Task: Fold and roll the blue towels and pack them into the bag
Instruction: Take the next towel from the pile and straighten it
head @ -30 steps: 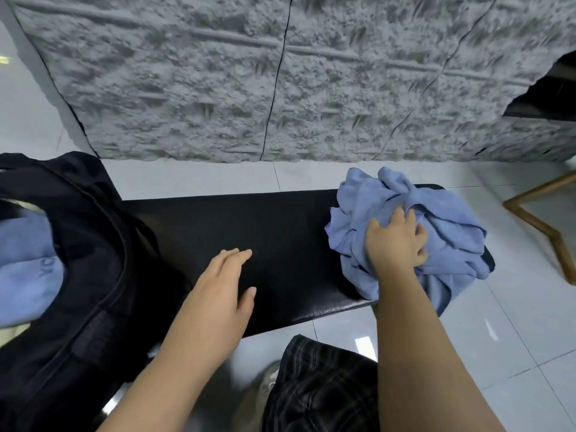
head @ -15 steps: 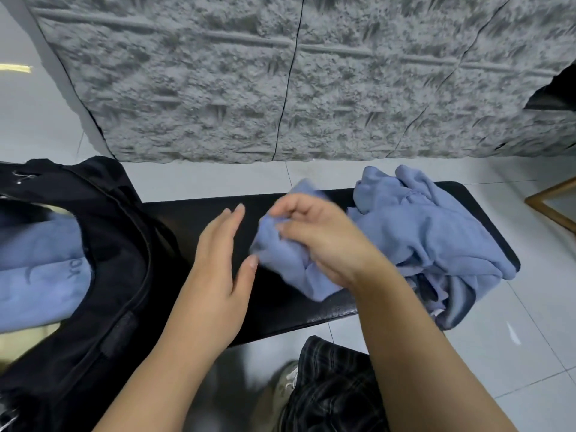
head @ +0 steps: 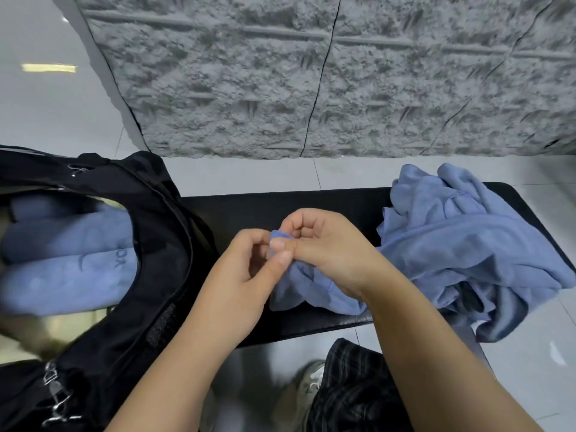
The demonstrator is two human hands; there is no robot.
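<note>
Black bench before grey wall; one bag, two rolled towels inside; one loose pile right; left hand, earlier flat and apart, now joins right hand pinching one towel corner.

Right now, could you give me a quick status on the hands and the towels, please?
Left hand and right hand both pinch one blue towel over the bench. Loose pile at right. Bag open, nothing blocking.
</note>
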